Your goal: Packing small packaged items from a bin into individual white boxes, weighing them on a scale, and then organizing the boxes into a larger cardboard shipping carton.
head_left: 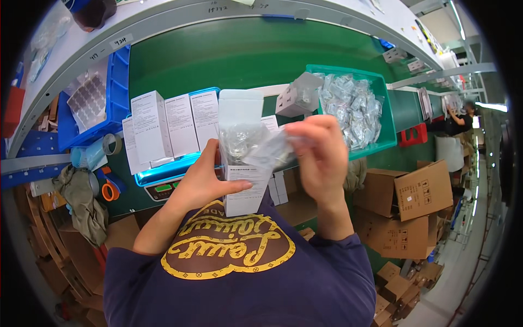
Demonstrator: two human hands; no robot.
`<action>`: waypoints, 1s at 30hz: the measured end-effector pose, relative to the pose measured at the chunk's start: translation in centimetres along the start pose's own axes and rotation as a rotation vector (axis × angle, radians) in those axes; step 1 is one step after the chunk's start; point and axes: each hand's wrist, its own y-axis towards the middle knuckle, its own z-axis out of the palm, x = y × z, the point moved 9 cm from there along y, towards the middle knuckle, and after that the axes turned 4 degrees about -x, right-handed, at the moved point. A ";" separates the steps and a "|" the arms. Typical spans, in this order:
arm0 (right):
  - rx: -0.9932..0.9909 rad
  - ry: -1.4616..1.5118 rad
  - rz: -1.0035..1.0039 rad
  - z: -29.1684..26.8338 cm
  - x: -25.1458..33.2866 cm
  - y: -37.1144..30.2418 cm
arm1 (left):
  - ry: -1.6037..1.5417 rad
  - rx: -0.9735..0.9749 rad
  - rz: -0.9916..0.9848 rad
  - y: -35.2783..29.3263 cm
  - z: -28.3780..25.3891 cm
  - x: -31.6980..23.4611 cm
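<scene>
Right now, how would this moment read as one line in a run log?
left hand: holding open white box | right hand: pinching clear plastic packet by box opening | nearby: teal bin of bagged items

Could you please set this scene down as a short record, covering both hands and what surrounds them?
Left hand: holds the open white box
Right hand: pinches clear plastic packaging at the box's open top
Left side: row of white boxes on a blue tray
Right side: teal bin of bagged parts
Lower right: cardboard cartons
</scene>
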 end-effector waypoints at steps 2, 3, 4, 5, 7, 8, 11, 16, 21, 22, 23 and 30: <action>0.013 -0.055 -0.099 1.6 0.7 0.4 | 0.069 0.040 0.026 -0.2 0.2 -1.2; 0.094 -0.022 -0.114 2.8 0.7 0.5 | 0.068 0.039 0.024 -0.3 0.2 -1.8; 0.174 0.010 -0.128 3.7 0.8 0.3 | 0.142 0.058 0.020 -0.4 0.4 -2.3; 0.170 -0.022 -0.230 3.7 1.9 0.5 | 0.216 0.066 0.014 -0.6 0.3 -2.4; 0.030 -0.088 -0.194 2.0 1.7 1.3 | 0.163 0.028 0.044 -0.5 -0.3 -1.6; -0.090 -0.037 -0.070 0.6 0.7 1.5 | 0.108 0.005 0.078 -0.4 -0.4 -1.6; 0.021 -0.106 -0.242 1.8 1.7 1.1 | 0.102 0.002 0.077 -0.6 -0.7 -1.7; 0.565 -0.068 -0.272 6.2 2.0 -1.1 | 0.213 0.002 0.045 -0.9 -0.8 -1.3; 0.173 0.376 0.082 4.3 -3.1 -3.9 | -0.091 -0.243 0.466 -2.9 -1.9 -0.9; 0.293 0.636 0.275 6.3 -4.2 -5.9 | -0.095 -0.244 0.461 -2.8 -2.0 -1.0; 0.238 0.652 0.346 7.0 -4.3 -7.2 | 0.012 -0.189 0.516 -2.9 -1.6 -1.9; 0.326 0.387 0.342 8.1 -6.2 -8.3 | -0.001 -0.001 0.402 -0.9 0.2 -1.0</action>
